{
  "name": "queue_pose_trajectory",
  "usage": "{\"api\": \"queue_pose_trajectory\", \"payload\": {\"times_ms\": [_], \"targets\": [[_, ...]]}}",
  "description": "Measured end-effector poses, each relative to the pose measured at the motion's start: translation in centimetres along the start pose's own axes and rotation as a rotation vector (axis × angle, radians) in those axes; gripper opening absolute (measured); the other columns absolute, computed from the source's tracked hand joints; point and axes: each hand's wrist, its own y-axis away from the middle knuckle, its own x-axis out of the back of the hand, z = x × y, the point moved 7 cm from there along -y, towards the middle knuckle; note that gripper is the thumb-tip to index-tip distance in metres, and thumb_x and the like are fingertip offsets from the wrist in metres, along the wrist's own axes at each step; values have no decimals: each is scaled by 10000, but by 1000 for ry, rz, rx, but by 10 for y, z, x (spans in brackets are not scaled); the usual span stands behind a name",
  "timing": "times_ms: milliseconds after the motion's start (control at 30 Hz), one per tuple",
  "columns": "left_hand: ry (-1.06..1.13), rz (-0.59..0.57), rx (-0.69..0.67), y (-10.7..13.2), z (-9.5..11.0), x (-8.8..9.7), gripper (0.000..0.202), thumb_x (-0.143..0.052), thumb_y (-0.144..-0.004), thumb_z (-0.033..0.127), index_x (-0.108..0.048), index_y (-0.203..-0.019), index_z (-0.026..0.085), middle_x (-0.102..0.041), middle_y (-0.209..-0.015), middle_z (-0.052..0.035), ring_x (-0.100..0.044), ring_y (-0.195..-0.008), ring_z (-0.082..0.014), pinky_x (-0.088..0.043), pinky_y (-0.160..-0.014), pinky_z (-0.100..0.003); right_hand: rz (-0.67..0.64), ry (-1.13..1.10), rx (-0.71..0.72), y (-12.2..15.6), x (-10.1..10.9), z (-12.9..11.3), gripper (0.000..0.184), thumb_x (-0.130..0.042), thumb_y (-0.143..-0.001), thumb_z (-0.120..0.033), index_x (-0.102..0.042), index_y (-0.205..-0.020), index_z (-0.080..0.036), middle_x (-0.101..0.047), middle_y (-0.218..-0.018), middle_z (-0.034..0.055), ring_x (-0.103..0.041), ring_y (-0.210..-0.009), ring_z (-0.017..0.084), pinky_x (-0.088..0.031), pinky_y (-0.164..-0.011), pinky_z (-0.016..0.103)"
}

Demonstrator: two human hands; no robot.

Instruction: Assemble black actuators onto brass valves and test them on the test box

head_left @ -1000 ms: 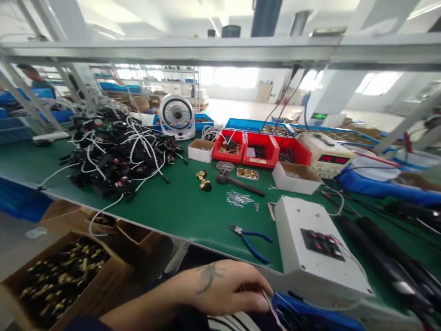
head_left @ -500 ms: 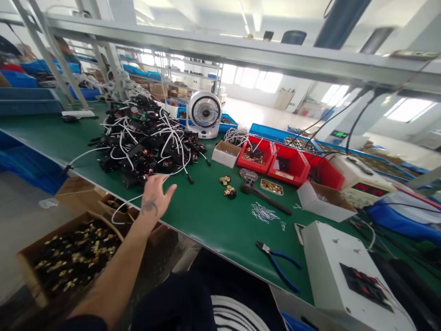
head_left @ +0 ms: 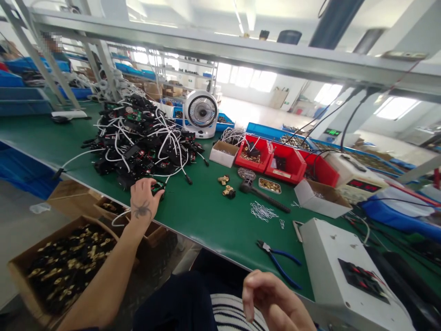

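Note:
My left hand reaches out over the green table and closes on a black part with a white cable at the near edge of a big pile of black wired parts. My right hand hovers low at the bottom of the view, near my lap. Its fingers are curled loosely and nothing shows in them. Blue-handled pliers lie on the table just beyond it.
A white control box sits at the near right, a small white fan at the back, red bins and cardboard trays beside it. Brass fittings, a hammer and wire clips lie mid-table. A carton of brass parts stands below left.
My left hand went from my lap out to the pile and has closed on a part at its edge. My right hand has come into view at the bottom.

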Motion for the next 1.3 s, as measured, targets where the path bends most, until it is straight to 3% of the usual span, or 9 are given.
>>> {"api": "queue_pose_trajectory", "payload": {"times_ms": [67,133,267,400,500,667,867,1167,1300], "targets": [[56,4,-50,17,29,10,381,-658,-815,390,-505,-1090,175,-558,-1163,-161,-521,-1146,-351,-413,-1042,-552,138,38,-74,-1,7,14,294,-659,-903,-491,-712,-1101,-280,-649,-894,62,-611,-771,174,-509,-747,291],[177,-41,-118,41,69,18,497,-707,-809,427,-478,-1192,209,-544,-1224,-113,-568,-1123,-266,-492,-1007,-430,224,30,-86,-2,11,24,354,-717,-873,-469,-684,-1174,-285,-662,-990,69,-624,-870,183,-514,-814,291],[810,-386,-215,99,152,19,521,-808,-760,337,-519,-1189,273,-514,-1310,-67,-538,-1227,-225,-549,-941,-335,241,-59,-16,-3,9,21,734,-792,-786,-520,-472,-1423,-347,-620,-1236,79,-635,-1055,227,-514,-946,366],[1050,-604,-319,138,200,20,562,-819,-755,279,-516,-1227,312,-540,-1296,-56,-543,-1213,-214,-527,-983,-333,291,-70,-28,5,7,4,809,-830,-715,-558,-483,-1405,-314,-556,-1382,95,-543,-1256,299,-447,-1067,442],[1080,-649,-395,145,211,24,609,-840,-732,302,-507,-1241,314,-559,-1288,-40,-538,-1211,-197,-498,-1014,-299,336,-34,-31,14,8,-7,767,-849,-680,-567,-557,-1324,-269,-603,-1328,109,-560,-1236,327,-462,-1056,453],[1037,-671,-477,141,217,35,604,-780,-758,462,-508,-1268,290,-560,-1292,-38,-541,-1195,-169,-475,-1032,-250,316,14,-22,21,8,-11,763,-839,-696,-566,-553,-1339,-271,-610,-1320,103,-583,-1210,323,-497,-1021,444],[1038,-661,-504,140,220,43,638,-802,-758,415,-491,-1299,285,-575,-1286,-40,-546,-1206,-163,-478,-1026,-232,292,48,-9,19,5,-20,676,-855,-708,-501,-584,-1302,-327,-611,-1320,60,-605,-1183,293,-520,-998,400],[1084,-634,-542,141,219,47,822,-835,-728,351,-396,-1423,327,-557,-1326,-26,-531,-1232,-165,-478,-1062,-249,280,102,-51,16,1,-22,735,-830,-699,-578,-552,-1321,-303,-642,-1241,82,-643,-1105,308,-563,-930,409],[1075,-564,-643,139,220,54,890,-868,-691,311,-395,-1443,261,-540,-1342,-52,-507,-1270,-187,-410,-1144,-275,277,117,-31,17,0,-23,746,-849,-692,-550,-543,-1309,-265,-661,-1183,98,-671,-1048,296,-592,-869,372]]}}
